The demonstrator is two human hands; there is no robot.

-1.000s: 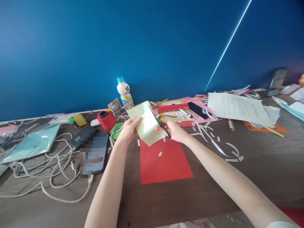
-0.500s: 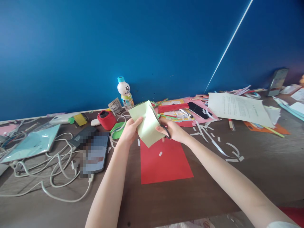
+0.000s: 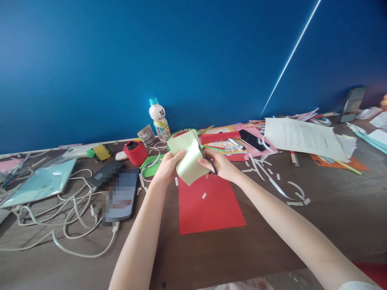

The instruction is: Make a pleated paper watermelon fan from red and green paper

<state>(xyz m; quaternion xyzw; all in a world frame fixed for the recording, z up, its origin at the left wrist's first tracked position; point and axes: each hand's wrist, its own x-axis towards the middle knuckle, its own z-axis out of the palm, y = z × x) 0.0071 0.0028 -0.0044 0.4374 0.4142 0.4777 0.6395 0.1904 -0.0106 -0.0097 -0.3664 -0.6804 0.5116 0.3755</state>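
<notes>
A pale green sheet of paper is held up above a red sheet lying on the dark table. My left hand pinches its left edge, thumb on top. At its right side, my right hand is closed round black-handled scissors; their blades are mostly hidden by the paper. A small white scrap rests on the red sheet.
A bottle stands by the blue wall, near a red roll. On the left are a phone, cables and a blue-green folder. Paper strips and a printed sheet lie to the right.
The pale green sheet has shifted and tilted slightly, its upper left corner moving a little right and down. Both hands keep their holds.
</notes>
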